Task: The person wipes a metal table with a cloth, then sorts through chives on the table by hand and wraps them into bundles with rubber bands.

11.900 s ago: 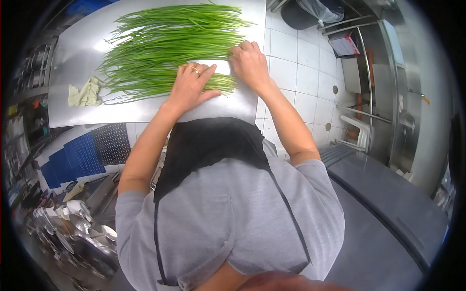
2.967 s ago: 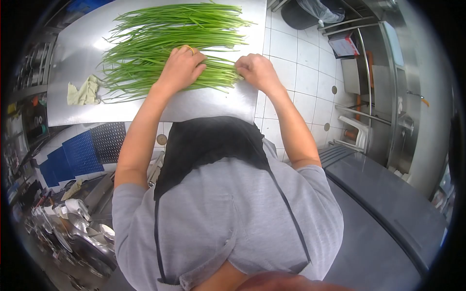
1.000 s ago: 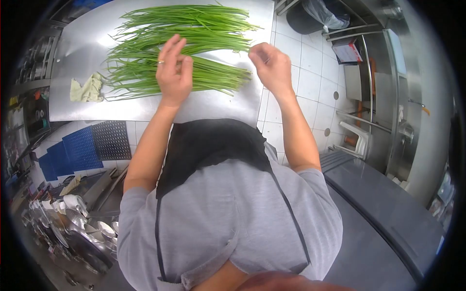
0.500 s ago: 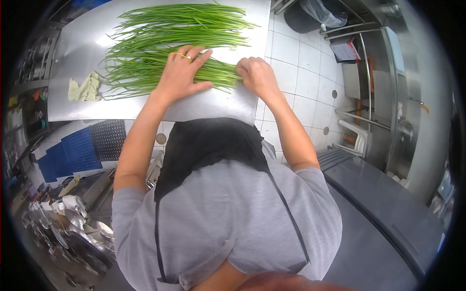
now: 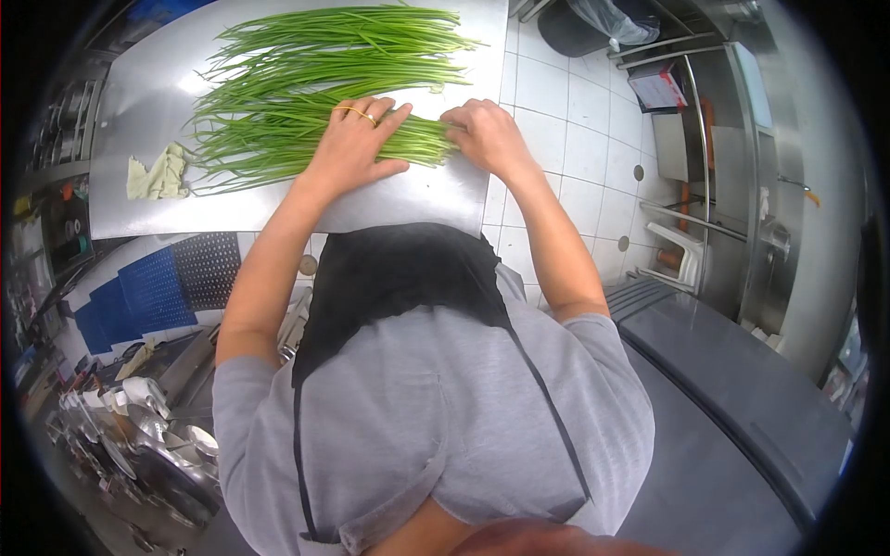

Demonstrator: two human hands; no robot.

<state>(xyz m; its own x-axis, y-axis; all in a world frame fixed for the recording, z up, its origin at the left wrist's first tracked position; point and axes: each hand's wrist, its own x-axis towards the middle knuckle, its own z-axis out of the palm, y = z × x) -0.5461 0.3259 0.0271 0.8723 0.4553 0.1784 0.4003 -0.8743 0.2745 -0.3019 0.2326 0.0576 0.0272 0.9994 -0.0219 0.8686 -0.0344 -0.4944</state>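
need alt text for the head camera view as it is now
A person's left hand lies spread on the nearest long green chives on a metal table, while the right hand touches their pale ends. More chives lie beyond; a crumpled cloth sits at left.

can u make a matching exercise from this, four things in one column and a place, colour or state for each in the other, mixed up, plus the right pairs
1. left hand
2. right hand
3. cloth
4. apron

A. crumpled, near the left edge of the metal table
B. black
C. spread over the green stalks
D. at the pale ends of the stalks, fingers bent

Right pairs: 1-C, 2-D, 3-A, 4-B
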